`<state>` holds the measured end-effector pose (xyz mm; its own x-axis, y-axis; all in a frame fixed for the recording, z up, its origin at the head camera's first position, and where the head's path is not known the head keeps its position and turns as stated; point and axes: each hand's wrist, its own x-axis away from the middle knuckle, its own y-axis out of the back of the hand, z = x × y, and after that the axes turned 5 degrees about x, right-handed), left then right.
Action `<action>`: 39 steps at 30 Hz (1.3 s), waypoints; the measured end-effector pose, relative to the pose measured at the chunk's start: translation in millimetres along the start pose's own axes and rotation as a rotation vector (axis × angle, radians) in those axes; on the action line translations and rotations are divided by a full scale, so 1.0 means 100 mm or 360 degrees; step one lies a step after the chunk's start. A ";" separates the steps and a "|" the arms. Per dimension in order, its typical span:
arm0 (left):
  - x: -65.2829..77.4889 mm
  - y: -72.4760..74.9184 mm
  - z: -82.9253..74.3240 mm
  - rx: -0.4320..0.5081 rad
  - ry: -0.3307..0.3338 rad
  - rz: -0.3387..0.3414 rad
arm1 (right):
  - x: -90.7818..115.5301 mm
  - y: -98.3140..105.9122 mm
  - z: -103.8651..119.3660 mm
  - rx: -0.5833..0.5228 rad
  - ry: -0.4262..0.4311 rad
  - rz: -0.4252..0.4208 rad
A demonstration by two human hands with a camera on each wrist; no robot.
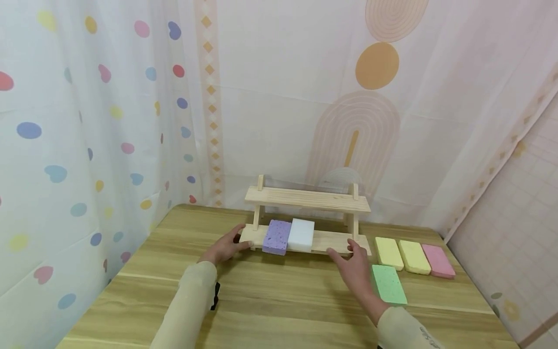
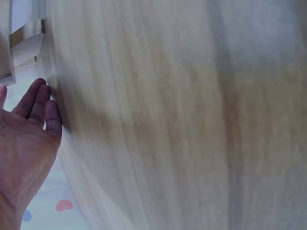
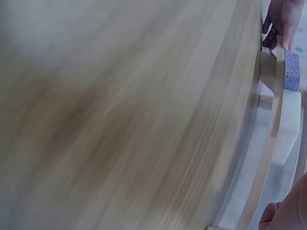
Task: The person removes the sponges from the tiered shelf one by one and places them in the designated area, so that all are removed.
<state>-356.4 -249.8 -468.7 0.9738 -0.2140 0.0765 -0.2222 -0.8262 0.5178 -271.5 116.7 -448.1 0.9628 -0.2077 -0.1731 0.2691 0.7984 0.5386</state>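
Note:
A two-tier light wooden shelf rack (image 1: 331, 239) stands near the back of the table. On its lower board sit a purple sponge (image 1: 276, 236) and a white sponge (image 1: 301, 234) side by side. My left hand (image 1: 224, 246) holds the left end of that board, thumb at the front corner and fingers around the end; in the left wrist view these fingers (image 2: 39, 103) are extended. Near the right end, my right hand (image 1: 355, 271) touches the board with thumb and fingers spread apart. Only part of this hand (image 3: 290, 206) appears in the right wrist view.
Right of the rack, two yellow sponges (image 1: 389, 253) and a pink sponge (image 1: 438, 261) lie in a row on the wooden table (image 1: 279, 310). A green sponge (image 1: 389, 285) lies in front of them, beside the right forearm. Patterned curtains (image 1: 270, 97) hang behind and at the sides.

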 end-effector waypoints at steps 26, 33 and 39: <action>-0.01 0.03 0.06 -0.0004 -0.0013 -0.0014 | -0.11 -0.75 0.49 0.0069 -0.0020 -0.0142; 0.00 0.03 0.05 -0.0022 -0.0020 -0.0015 | -0.14 -0.96 0.60 0.0228 -0.0111 -0.0229; 0.01 0.00 0.01 -0.0027 -0.0046 -0.0002 | -0.15 -1.07 0.63 0.0276 -0.0175 -0.0272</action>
<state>-355.2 -250.9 -469.0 0.9723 -0.2280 0.0513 -0.2198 -0.8177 0.5321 -312.9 -1.4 -450.8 0.8976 -0.3986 -0.1882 0.4192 0.6398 0.6442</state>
